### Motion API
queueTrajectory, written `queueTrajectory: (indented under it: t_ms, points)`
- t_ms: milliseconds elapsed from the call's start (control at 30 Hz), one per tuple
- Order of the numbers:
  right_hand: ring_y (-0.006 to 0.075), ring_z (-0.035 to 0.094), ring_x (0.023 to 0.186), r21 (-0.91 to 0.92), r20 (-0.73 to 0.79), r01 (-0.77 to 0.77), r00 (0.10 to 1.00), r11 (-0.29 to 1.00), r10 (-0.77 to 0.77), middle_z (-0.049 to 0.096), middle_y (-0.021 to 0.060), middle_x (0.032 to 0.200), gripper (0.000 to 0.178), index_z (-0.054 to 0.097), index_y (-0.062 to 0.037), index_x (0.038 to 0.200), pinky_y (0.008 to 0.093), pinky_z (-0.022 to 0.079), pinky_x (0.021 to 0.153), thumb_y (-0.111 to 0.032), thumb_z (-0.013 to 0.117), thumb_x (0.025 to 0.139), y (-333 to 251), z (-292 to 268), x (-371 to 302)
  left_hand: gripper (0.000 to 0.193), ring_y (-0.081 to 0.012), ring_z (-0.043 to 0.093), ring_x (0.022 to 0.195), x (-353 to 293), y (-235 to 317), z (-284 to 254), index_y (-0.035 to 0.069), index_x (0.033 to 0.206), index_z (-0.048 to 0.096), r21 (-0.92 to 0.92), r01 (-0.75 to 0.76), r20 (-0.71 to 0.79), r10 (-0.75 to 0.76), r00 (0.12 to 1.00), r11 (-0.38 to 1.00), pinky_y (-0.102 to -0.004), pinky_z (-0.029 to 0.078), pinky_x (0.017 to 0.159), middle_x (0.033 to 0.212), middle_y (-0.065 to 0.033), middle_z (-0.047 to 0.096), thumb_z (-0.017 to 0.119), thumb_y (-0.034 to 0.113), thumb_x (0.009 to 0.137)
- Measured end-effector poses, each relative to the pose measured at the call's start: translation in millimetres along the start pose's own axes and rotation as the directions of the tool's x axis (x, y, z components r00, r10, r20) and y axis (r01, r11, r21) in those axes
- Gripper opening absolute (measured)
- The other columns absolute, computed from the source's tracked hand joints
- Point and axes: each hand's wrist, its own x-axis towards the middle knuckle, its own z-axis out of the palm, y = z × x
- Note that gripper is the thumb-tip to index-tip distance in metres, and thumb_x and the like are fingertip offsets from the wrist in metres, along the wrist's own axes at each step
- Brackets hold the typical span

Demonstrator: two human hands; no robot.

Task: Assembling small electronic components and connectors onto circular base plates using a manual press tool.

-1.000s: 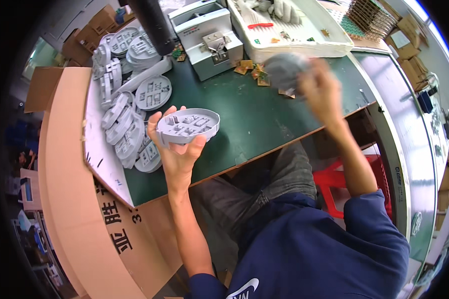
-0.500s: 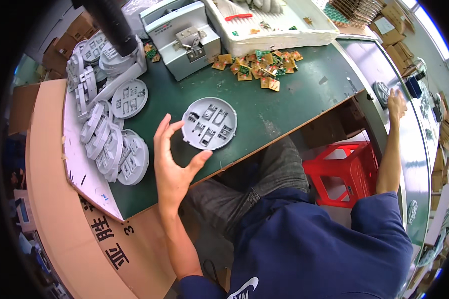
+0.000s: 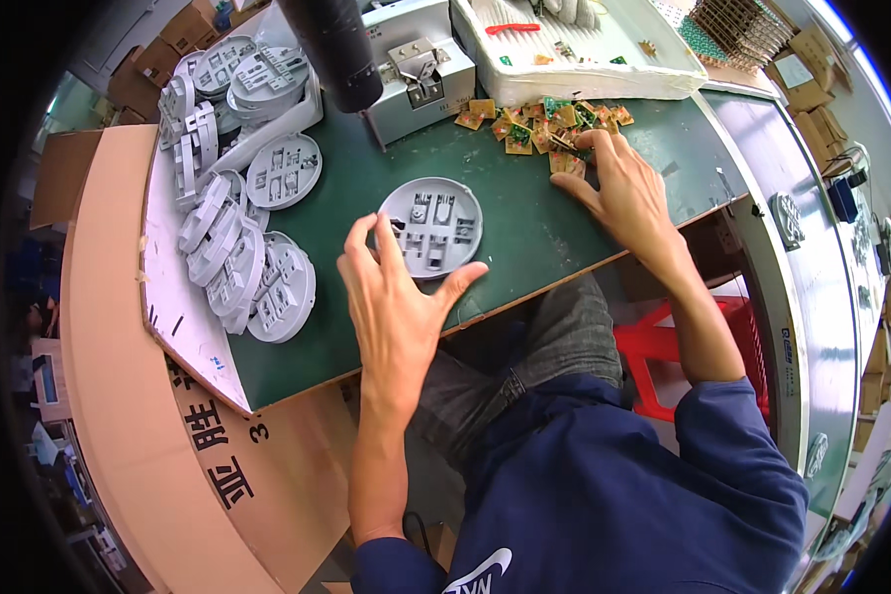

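Left hand (image 3: 396, 312) spread wide, fingertips at the left rim of a grey round housing (image 3: 431, 230), thumb near its lower right edge; whether it presses cannot be told. The housing appears to lie on the green tabletop (image 3: 534, 233), compartments facing up. Right hand (image 3: 628, 188) bent over a loose heap of small circuit boards (image 3: 534, 129), fingertips among them; cannot tell whether a board is pinched. Handling judgement: boards overlap, so sliding one clear before lifting should avoid dragging neighbours; gripping by the edges looks kinder to the parts. Light rim contact on the left should steady the housing while keeping its compartments uncovered. Surface: more grey housings (image 3: 235, 282) lean in overlapping rows at the left; a grey metal machine (image 3: 425, 114) stands at the back, beside a white foam tray (image 3: 604, 91) bearing a red-handled tool (image 3: 514, 28) and a pale glove (image 3: 574, 10). Room: red stool (image 3: 648, 346) below the right forearm, large cardboard sheet (image 3: 109, 346) along the left, cartons (image 3: 811, 64) beyond the far right corner.
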Motion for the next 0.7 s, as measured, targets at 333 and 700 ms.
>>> queueTrajectory:
  t_ms: [333,700]
  points:
    - [0.0284,0.066,0.081,0.228,-0.036,0.125,0.992,0.966,-0.12,0.065,0.0129,0.099,0.027,0.066,-0.005,0.108,0.0392,0.053,0.075,-0.02,0.079,0.089,6.2,5.9,0.1,0.096,-0.0397,0.04,0.143,14.6,9.1,-57.1,0.005,0.151,0.047,-0.052,-0.264,0.18,0.269,0.946,0.963,-0.0484,0.042,0.114,0.159,-0.018,0.037,0.091,0.03,0.07]
    - [0.0199,0.063,0.078,0.365,0.1,0.019,0.993,0.931,-0.06,0.07,0.0094,0.098,0.036,0.07,-0.0062,0.119,0.0354,0.054,0.075,-0.008,0.08,0.085,14.1,-12.4,-4.6,0.08,-0.0421,0.047,0.135,20.8,-4.0,11.7,-0.006,0.137,0.059,-0.016,-0.147,0.06,0.148,0.987,0.989,-0.0515,0.04,0.112,0.15,-0.0216,0.049,0.076,0.055,0.087]
